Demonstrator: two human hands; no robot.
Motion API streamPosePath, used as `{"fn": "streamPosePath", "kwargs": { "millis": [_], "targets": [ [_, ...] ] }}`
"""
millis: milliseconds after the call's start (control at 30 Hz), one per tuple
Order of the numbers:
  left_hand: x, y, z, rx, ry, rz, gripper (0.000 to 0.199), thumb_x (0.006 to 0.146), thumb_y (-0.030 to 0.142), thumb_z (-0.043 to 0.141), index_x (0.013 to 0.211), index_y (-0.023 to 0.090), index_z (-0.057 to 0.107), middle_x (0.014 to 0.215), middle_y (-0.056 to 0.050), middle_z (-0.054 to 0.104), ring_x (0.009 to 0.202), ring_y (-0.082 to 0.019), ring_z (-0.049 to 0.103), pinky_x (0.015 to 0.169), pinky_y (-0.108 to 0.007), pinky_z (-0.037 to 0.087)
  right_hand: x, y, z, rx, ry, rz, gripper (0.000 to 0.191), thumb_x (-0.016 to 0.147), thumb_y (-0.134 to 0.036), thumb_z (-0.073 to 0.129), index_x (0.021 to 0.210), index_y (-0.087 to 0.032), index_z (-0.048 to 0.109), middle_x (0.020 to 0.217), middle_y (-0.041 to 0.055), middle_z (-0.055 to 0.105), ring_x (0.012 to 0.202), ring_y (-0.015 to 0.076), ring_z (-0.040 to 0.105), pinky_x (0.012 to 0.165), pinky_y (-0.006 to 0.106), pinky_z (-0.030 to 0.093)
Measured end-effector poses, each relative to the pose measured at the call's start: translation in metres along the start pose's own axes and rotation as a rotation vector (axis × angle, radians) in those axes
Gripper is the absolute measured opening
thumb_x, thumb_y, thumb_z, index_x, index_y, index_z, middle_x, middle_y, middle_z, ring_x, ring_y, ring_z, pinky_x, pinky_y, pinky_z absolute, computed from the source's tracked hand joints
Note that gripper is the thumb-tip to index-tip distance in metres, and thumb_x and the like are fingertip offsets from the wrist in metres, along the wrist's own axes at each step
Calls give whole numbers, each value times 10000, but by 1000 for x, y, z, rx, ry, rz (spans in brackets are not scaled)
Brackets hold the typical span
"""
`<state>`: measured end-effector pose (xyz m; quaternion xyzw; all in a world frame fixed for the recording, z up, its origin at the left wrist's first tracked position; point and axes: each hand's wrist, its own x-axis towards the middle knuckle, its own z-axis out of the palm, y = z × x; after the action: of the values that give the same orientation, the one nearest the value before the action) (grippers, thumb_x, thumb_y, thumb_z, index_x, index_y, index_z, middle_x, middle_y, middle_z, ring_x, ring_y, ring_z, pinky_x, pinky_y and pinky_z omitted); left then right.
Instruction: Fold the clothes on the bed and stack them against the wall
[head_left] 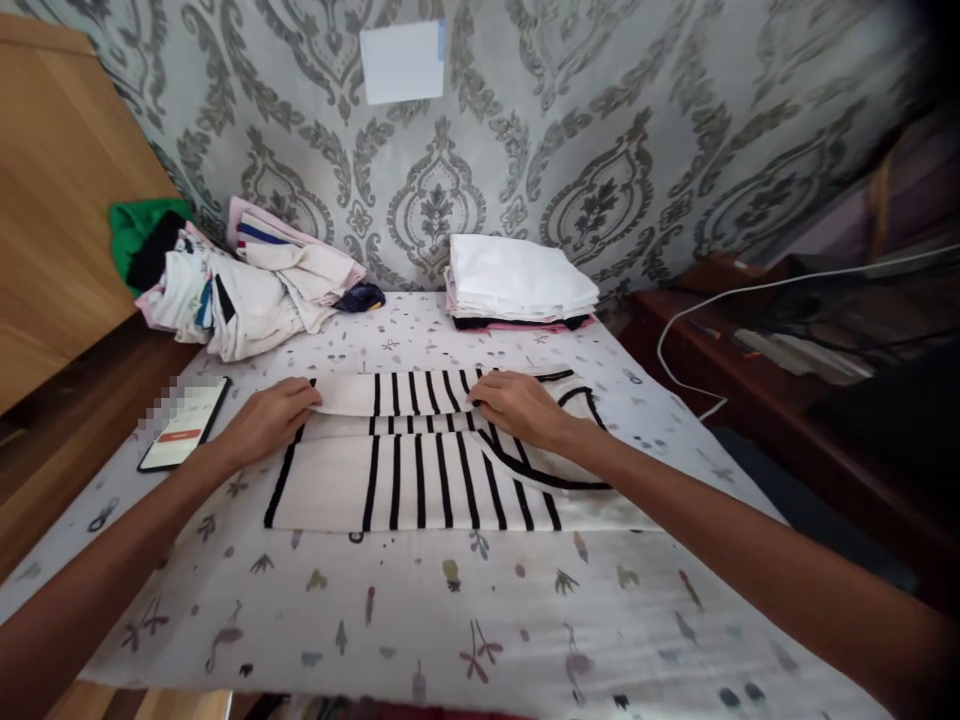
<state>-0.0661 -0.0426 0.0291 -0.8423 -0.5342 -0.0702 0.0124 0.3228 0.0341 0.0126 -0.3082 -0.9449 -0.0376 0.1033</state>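
A cream knit top with black stripes and black trim [427, 480] lies flat on the patterned sheet, its neckline toward the right. Its far side is folded over toward me as a long strip. My left hand [274, 415] pinches that strip at its left end, by the hem. Farther right, my right hand [521, 405] grips the same folded edge near the neckline, fingers closed on the cloth. Part of the neckline and the right end of the top are hidden behind my right forearm.
A loose heap of clothes [255, 290] lies at the back left, and a neat folded stack [521, 280] at the back right. A phone [184, 425] rests beside my left forearm. A white cable [679, 320] hangs over the dark wooden furniture [675, 310] on the right.
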Motion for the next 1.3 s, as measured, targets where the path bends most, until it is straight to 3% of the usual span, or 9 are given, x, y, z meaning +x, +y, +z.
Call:
{"fn": "streamPosePath", "kwargs": {
  "millis": [167, 300, 400, 500, 600, 767, 933, 1067, 1300],
  "targets": [
    [-3, 0, -5, -3, -114, 18, 320, 893, 213, 360, 1030, 207, 648, 1060, -102, 650, 982, -258, 618, 805, -366, 499, -11, -3, 0, -15, -68, -17, 243, 891, -58, 473, 920, -154, 694, 954, 121, 705, 913, 231, 627, 757, 312, 458],
    [2, 0, -28, -155, -216, -15, 334, 915, 404, 441, 1057, 217, 679, 1047, -80, 697, 930, -249, 652, 808, -346, 508, -14, -4, -8, 61, -88, 23, 376, 837, 10, 424, 1000, -167, 714, 1043, 108, 722, 963, 233, 653, 809, 335, 505],
    [18, 12, -33, -261, -96, -123, 489, 962, 521, 356, 1147, 201, 675, 1154, -92, 713, 1038, -263, 658, 899, -363, 511, -3, -13, -10, 186, -12, 128, 428, 881, -33, 379, 1106, -185, 710, 1147, 97, 717, 1030, 231, 666, 862, 358, 534],
    [40, 37, -8, -221, 45, -165, 616, 987, 516, 263, 1388, 132, 530, 1433, -150, 572, 1322, -289, 517, 1105, -438, 398, 18, -38, 0, 251, 61, 219, 435, 994, -244, 369, 1355, -149, 591, 1407, 140, 593, 1318, 266, 529, 1089, 445, 437],
    [49, 60, 32, -104, -15, -133, 704, 985, 528, 247, 1511, 74, 361, 1584, -182, 377, 1485, -297, 311, 1189, -500, 275, 34, -62, 20, 223, -33, 304, 654, 986, -478, 435, 1495, -68, 426, 1592, 197, 343, 1499, 312, 268, 1216, 513, 236],
    [42, 53, 74, 94, 5, -126, 733, 970, 527, 222, 1522, 61, 349, 1600, -195, 331, 1510, -316, 253, 1187, -564, 229, 32, -69, 34, 262, -148, 364, 776, 997, -581, 337, 1549, -36, 312, 1639, 183, 208, 1538, 279, 135, 1249, 480, 120],
    [42, 41, 78, 135, 6, -150, 748, 949, 521, 226, 1541, 77, 335, 1603, -181, 323, 1499, -324, 281, 1154, -595, 266, 28, -57, 26, 285, -159, 428, 841, 984, -628, 292, 1550, -6, 297, 1631, 207, 214, 1540, 292, 108, 1251, 489, 70],
    [43, 43, 77, 130, 3, -156, 755, 943, 523, 228, 1545, 79, 333, 1611, -173, 306, 1507, -323, 256, 1156, -593, 260, 18, -26, 23, 189, -170, 567, 830, 982, -638, 262, 1539, -28, 338, 1616, 221, 249, 1535, 306, 136, 1238, 536, 23],
    [44, 44, 74, 92, -31, -179, 777, 944, 583, 226, 1557, 114, 314, 1617, -165, 309, 1512, -324, 241, 1172, -572, 236, -47, 42, 13, 15, -160, 910, 756, 1010, -585, 255, 1543, -54, 327, 1621, 211, 258, 1529, 300, 168, 1223, 560, 44]
  ]
}}
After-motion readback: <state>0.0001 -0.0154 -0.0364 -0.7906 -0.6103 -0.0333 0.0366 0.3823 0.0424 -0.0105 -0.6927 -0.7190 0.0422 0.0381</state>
